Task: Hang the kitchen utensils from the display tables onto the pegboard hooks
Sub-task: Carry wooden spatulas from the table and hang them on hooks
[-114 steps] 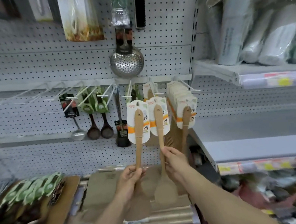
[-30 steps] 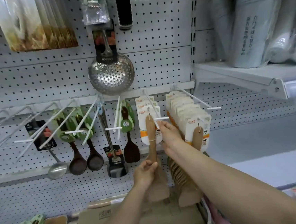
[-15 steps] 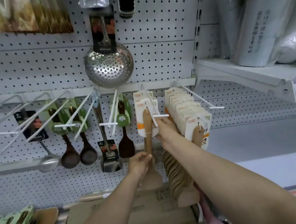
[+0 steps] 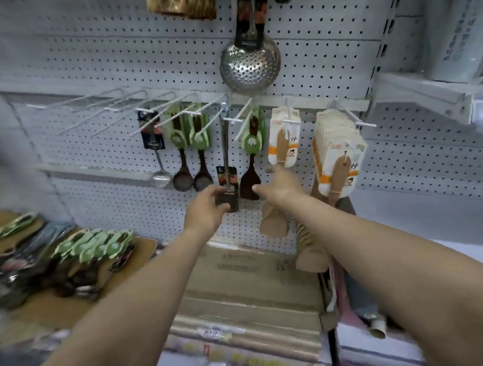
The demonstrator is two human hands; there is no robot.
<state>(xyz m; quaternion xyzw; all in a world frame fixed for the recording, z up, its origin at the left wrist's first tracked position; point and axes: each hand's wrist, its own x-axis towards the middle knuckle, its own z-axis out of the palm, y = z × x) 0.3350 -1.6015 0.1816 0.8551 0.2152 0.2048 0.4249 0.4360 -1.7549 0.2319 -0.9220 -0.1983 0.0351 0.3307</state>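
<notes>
A white pegboard [image 4: 326, 65] fills the wall of a shop aisle, with rows of long white hooks [image 4: 169, 117] carrying ladles, dark spoons and carded wooden spatulas. Both bare hands reach toward it with fingers loosely spread, holding nothing. The left hand [image 4: 207, 208] hovers at the lower end of a steel turner [image 4: 226, 166]; the right hand [image 4: 280, 183] is just below a hung wooden spatula [image 4: 281, 145], pale wood on a white and orange card, hanging straight from its hook. To the right of that hand a thick bunch of the same spatulas [image 4: 338, 155] crowds another hook. Far left of the left hand, on a brown bench [image 4: 140, 245], lies a blurred pile of green-carded dark spoons [image 4: 93, 247], likely next. To do this well, pick one by its card, find the punched hole, and slide it fully along an empty hook.
</notes>
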